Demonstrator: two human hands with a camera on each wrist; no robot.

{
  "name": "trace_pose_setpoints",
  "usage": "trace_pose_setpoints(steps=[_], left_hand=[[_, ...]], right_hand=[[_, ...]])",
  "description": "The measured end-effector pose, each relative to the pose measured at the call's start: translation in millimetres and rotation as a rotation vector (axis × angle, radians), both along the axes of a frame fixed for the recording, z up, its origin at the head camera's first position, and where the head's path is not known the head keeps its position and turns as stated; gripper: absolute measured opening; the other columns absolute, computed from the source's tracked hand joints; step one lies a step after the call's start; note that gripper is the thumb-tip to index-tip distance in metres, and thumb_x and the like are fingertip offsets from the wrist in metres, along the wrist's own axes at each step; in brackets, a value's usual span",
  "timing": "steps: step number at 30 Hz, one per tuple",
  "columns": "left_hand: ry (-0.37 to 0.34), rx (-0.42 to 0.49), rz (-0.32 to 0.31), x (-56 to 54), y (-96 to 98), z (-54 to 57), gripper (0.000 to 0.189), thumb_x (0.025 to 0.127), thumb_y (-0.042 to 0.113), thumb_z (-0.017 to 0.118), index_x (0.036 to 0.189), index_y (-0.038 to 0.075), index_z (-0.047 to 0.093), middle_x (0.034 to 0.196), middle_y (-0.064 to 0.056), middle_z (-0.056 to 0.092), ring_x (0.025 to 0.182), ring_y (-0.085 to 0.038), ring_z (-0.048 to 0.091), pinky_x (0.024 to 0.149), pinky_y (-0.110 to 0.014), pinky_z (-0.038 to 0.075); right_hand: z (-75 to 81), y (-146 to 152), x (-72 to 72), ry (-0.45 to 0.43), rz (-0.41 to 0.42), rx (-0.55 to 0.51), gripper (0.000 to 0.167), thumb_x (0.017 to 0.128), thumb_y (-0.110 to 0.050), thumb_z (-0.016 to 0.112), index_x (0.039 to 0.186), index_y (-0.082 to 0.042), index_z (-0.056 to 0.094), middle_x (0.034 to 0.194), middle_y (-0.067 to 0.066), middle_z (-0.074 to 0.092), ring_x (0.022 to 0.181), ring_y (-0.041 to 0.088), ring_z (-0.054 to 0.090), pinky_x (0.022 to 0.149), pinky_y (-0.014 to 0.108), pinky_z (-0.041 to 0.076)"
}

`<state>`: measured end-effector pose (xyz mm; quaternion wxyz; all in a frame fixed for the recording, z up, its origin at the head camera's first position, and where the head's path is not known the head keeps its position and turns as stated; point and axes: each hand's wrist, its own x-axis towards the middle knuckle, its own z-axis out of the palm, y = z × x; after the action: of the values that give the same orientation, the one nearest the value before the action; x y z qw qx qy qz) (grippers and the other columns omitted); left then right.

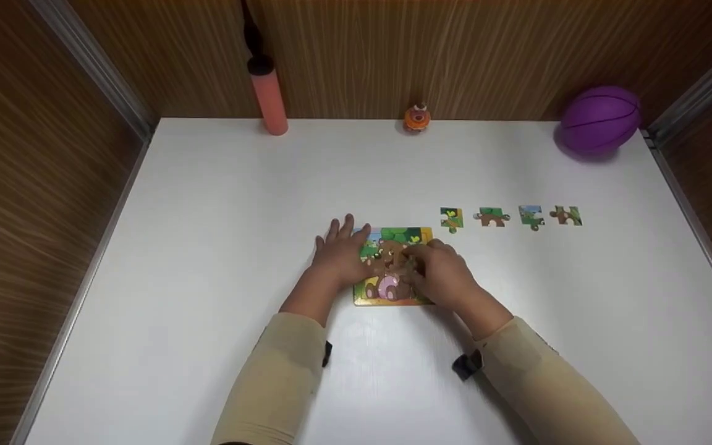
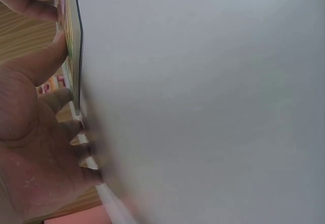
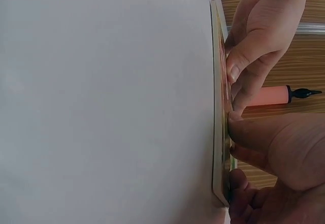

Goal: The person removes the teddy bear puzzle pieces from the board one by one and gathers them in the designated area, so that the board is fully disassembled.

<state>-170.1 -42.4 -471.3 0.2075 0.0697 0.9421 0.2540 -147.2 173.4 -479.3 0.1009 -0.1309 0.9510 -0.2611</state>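
Note:
A bear jigsaw puzzle in a flat square board lies on the white table. My left hand is spread over its left edge, thumb on the picture and the other fingers reaching onto the table beyond. From the right, my right hand bends over the puzzle, its thumb and index finger pinching a puzzle piece at the right middle of the picture. That piece is mostly hidden by the fingers. In the right wrist view, the thumb is right at the board's surface, with the other fingers curled beside it.
Several loose puzzle pieces lie in a row right of the board. Along the back stand a pink hand pump, a small orange toy figure and a purple ball. Wooden panels enclose the table.

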Motion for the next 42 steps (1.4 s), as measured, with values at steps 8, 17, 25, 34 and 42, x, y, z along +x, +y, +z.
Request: trace_pose_setpoints(steps=[8, 17, 25, 34, 42], left_hand=[[0.002, 0.008, 0.008, 1.1, 0.2, -1.1, 0.089, 0.095, 0.045, 0.075, 0.169, 0.021, 0.031, 0.178, -0.011, 0.005, 0.163, -0.035, -0.005, 0.128, -0.062, 0.001], [0.003, 0.025, 0.004, 1.0, -1.2, -2.2, 0.087, 0.097, 0.042, 0.073, 0.169, 0.021, 0.031, 0.178, -0.011, 0.004, 0.163, -0.035, -0.006, 0.128, -0.062, -0.001], [0.007, 0.015, -0.001, 1.8, -1.5, -3.1, 0.086, 0.098, 0.042, 0.071, 0.169, 0.021, 0.029, 0.178, -0.011, 0.003, 0.163, -0.035, -0.006, 0.127, -0.062, -0.001], [0.002, 0.041, 0.005, 0.8, -1.0, -2.3, 0.089, 0.096, 0.050, 0.073, 0.169, 0.021, 0.030, 0.178, -0.010, 0.002, 0.163, -0.034, -0.008, 0.127, -0.061, -0.004], [0.003, 0.034, 0.010, 1.3, -1.6, -1.3, 0.090, 0.095, 0.047, 0.075, 0.169, 0.021, 0.030, 0.178, -0.011, 0.003, 0.163, -0.035, -0.007, 0.127, -0.062, -0.002]], right_hand=[[-1.3, -2.1, 2.7, 0.013, -0.011, -0.019, 0.043, 0.097, -0.012, 0.077, 0.139, -0.006, 0.069, 0.099, 0.009, 0.060, 0.086, 0.025, 0.055, 0.073, 0.041, 0.048], [-5.8, -5.2, 6.0, 0.009, -0.054, -0.108, 0.044, 0.097, -0.003, 0.075, 0.140, -0.004, 0.064, 0.109, 0.011, 0.065, 0.095, 0.025, 0.060, 0.083, 0.044, 0.054], [-11.0, -1.2, 6.4, 0.020, -0.035, -0.172, 0.040, 0.101, -0.003, 0.071, 0.139, -0.001, 0.062, 0.106, 0.010, 0.065, 0.092, 0.023, 0.059, 0.080, 0.041, 0.052], [-13.0, 16.8, 5.4, 0.006, -0.055, -0.281, 0.041, 0.101, -0.002, 0.070, 0.141, 0.002, 0.060, 0.117, 0.015, 0.063, 0.100, 0.027, 0.059, 0.085, 0.043, 0.053], [-13.3, 44.6, 4.9, -0.015, -0.106, -0.265, 0.044, 0.103, -0.005, 0.068, 0.146, -0.002, 0.059, 0.118, 0.015, 0.059, 0.104, 0.028, 0.055, 0.091, 0.045, 0.050]])
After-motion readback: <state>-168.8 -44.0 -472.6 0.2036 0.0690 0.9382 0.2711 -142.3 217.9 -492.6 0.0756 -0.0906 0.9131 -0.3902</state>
